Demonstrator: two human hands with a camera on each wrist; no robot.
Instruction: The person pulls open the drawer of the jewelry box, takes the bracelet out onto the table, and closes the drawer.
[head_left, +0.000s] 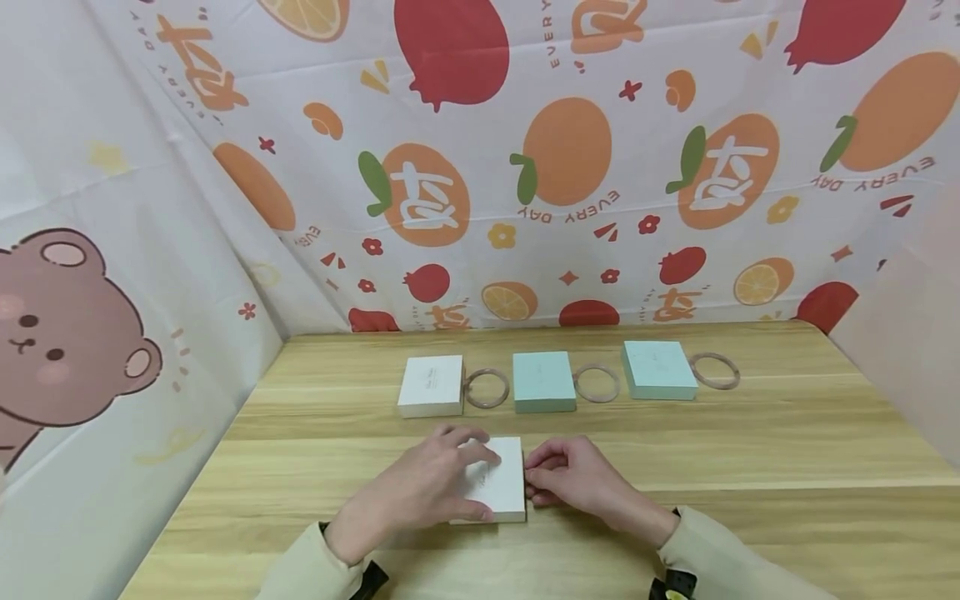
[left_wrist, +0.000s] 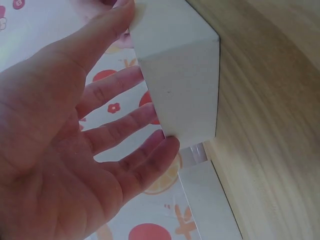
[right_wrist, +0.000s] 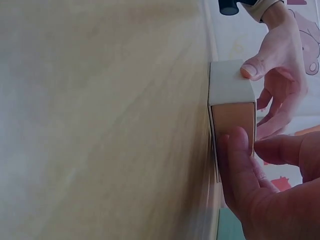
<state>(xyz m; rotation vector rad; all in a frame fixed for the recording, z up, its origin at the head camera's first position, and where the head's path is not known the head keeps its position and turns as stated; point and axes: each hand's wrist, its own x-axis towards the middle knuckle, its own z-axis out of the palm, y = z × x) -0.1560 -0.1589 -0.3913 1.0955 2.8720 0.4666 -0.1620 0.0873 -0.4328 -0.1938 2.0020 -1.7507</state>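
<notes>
A small white box point(head_left: 507, 483) with faint lettering lies near the front of the table. My left hand point(head_left: 420, 483) holds it from the left, thumb at its near side and fingers over its top. In the left wrist view these fingertips meet the edge of the box point(left_wrist: 182, 95). My right hand point(head_left: 577, 479) is at the box's right end, fingers curled. The right wrist view shows its fingertips against the brown end panel point(right_wrist: 233, 117) inside the white sleeve, with the thumb by the top edge. Anything between those fingertips is hidden.
Farther back stand another white box point(head_left: 432, 385), a mint box point(head_left: 543, 382) and a second mint box point(head_left: 659, 369). Right of each lies a translucent ring: the left ring point(head_left: 487, 405), middle ring point(head_left: 597, 400) and right ring point(head_left: 716, 387). A fruit-print curtain point(head_left: 480, 167) hangs behind.
</notes>
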